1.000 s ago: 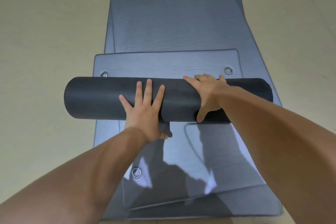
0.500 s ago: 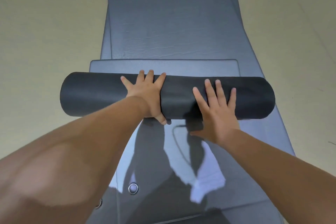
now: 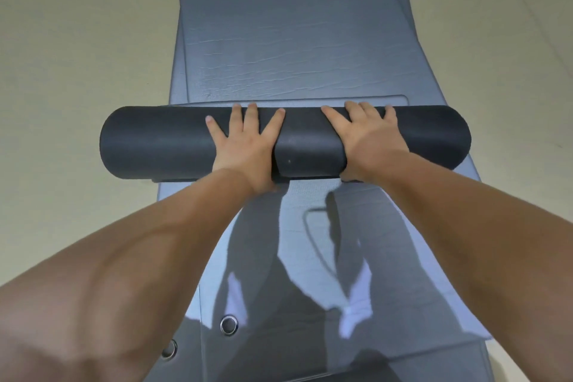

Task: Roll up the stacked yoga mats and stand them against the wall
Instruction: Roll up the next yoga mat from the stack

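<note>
Dark rolled mat (image 3: pixel 155 143), thick and tight, lying crosswise on the stack of flat grey mats (image 3: pixel 294 40), left end jutting out past the stack's side over the floor. Just beyond the roll, a narrow strip of unrolled tail (image 3: pixel 387 100) with a rounded corner, flat on the mat beneath. Left hand (image 3: pixel 245 146) laid palm-down on the roll a little left of its middle, fingers straight and fanned apart, tips reaching the far crest, nothing pinched. Right hand (image 3: pixel 369 139) right of the middle, palm pressed to the near face, fingers spread and draped over the top, thumb stretched toward the other hand; no clasp round the roll to be seen. A bare band of roll between the two hands. Both forearms reaching forward from the bottom corners. Nearer the camera, the glossy top of the stack, crossed by arm shadows and bright patches of reflected light. Two metal eyelets (image 3: pixel 228 325) near the lower left, one on an upper layer, the other on a layer beneath. Offset mat edges showing along the left side and at the lower right. Pale beige floor (image 3: pixel 77 40) on either side of the stack.
</note>
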`<state>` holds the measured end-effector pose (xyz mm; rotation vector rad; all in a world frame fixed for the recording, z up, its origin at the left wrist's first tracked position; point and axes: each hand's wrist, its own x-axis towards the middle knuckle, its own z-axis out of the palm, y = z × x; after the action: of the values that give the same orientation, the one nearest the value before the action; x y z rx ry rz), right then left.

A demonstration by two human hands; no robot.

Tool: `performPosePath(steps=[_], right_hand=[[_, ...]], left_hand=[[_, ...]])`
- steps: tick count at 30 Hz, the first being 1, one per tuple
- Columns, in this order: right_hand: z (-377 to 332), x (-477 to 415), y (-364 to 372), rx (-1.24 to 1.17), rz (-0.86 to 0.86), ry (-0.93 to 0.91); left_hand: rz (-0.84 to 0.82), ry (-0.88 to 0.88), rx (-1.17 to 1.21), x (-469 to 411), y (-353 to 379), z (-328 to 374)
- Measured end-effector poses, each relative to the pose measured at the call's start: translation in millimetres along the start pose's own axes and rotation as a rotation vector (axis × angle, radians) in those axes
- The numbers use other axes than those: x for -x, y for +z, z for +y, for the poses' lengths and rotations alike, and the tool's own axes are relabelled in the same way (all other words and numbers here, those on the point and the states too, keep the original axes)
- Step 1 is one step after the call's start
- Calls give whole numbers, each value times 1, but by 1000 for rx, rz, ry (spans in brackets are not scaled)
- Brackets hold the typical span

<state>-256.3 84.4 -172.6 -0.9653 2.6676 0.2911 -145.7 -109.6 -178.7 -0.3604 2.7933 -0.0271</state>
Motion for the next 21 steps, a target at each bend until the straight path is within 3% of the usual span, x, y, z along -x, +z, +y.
performPosePath(steps=[6, 12, 21], right_hand=[[2, -7, -11, -10, -46, 6], [-23, 41, 6, -64, -20, 83], [-109, 136, 12, -216, -222, 209]], left_hand=[[1, 18, -56, -8, -9, -2], [75, 48, -92, 22, 13, -3], [-43, 350, -171, 76, 10, -48]])
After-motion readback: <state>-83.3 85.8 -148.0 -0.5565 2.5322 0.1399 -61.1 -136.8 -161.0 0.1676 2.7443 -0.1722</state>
